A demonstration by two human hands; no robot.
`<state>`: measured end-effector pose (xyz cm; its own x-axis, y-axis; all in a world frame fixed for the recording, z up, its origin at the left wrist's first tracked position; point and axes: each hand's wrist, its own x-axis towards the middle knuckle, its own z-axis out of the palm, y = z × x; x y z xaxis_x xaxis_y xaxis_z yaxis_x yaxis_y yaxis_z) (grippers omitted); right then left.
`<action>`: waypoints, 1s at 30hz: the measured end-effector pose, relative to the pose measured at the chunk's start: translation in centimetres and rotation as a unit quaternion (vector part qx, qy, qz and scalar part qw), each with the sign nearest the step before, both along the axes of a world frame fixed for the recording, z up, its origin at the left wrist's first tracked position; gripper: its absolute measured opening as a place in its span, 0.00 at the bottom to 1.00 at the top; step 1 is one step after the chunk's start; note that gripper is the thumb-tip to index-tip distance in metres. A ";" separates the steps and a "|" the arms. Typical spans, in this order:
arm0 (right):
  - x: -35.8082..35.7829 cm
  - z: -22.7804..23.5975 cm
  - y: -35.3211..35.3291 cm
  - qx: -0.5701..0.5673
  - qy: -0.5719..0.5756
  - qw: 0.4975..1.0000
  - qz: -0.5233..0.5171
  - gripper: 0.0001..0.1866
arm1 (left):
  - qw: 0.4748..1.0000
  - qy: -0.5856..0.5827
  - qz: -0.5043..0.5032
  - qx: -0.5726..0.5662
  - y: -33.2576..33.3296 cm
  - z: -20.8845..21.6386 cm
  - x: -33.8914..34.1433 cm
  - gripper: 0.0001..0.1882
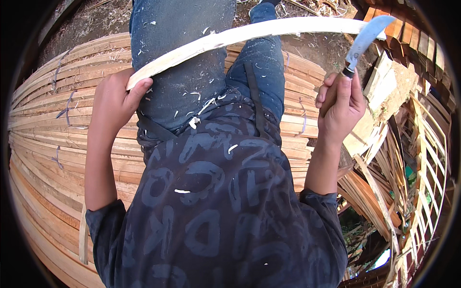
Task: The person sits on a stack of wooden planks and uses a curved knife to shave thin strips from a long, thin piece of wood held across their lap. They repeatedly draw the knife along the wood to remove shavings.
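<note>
Left hand [113, 103] gripped long pale split wooden strip [249, 34] | right hand [340, 103] clenched curved steel knife [363, 39] | risk: blade slipping toward denim-clad thigh [177, 62].

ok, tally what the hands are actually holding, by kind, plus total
Pale wooden strip, gripped at its near end by the left hand: 1
Curved-blade knife, handle held in the right hand: 1
Total held: 2
The stacked strips underneath are too many to count.
</note>
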<state>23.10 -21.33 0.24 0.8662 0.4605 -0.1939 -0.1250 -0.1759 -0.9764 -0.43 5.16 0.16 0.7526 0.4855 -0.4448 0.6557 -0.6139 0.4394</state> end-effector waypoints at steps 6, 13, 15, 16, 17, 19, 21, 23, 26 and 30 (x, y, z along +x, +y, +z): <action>-2.0 -1.0 -0.2 -0.084 -0.136 0.946 0.281 0.17 | 1.000 0.015 0.001 -0.008 0.0 0.4 0.1 0.30; 0.9 -0.7 -1.6 0.105 0.006 0.994 -0.031 0.12 | 0.999 -0.037 0.022 -0.026 -0.5 -0.6 -1.2 0.29; -1.0 -0.8 -0.2 0.168 0.117 0.978 -0.039 0.10 | 0.998 -0.065 0.026 0.008 -1.5 0.2 -0.8 0.27; -2.2 -0.8 0.8 0.166 0.119 0.978 -0.031 0.14 | 0.996 -0.066 0.011 0.054 -2.2 0.6 -0.6 0.27; -3.6 -1.0 2.2 0.188 0.142 0.971 -0.033 0.17 | 0.997 -0.051 0.021 0.047 -3.1 1.5 -0.2 0.26; -5.1 -1.4 4.9 0.213 0.134 0.968 -0.023 0.21 | 0.993 -0.097 0.020 0.061 -4.8 2.0 0.8 0.22; -7.0 -0.8 6.7 0.271 0.156 0.949 -0.042 0.22 | 0.990 -0.133 0.029 0.029 -6.6 3.4 2.1 0.18; -7.4 -0.3 7.3 0.278 0.173 0.945 -0.014 0.22 | 0.989 -0.148 0.005 0.021 -8.1 3.9 2.6 0.16; -5.8 1.7 7.5 0.244 0.191 0.950 -0.045 0.19 | 0.980 -0.181 -0.076 -0.035 -9.2 4.0 4.1 0.16; -5.5 0.0 7.3 0.256 0.189 0.944 -0.084 0.18 | 0.972 -0.142 -0.118 -0.141 -6.7 9.3 5.3 0.21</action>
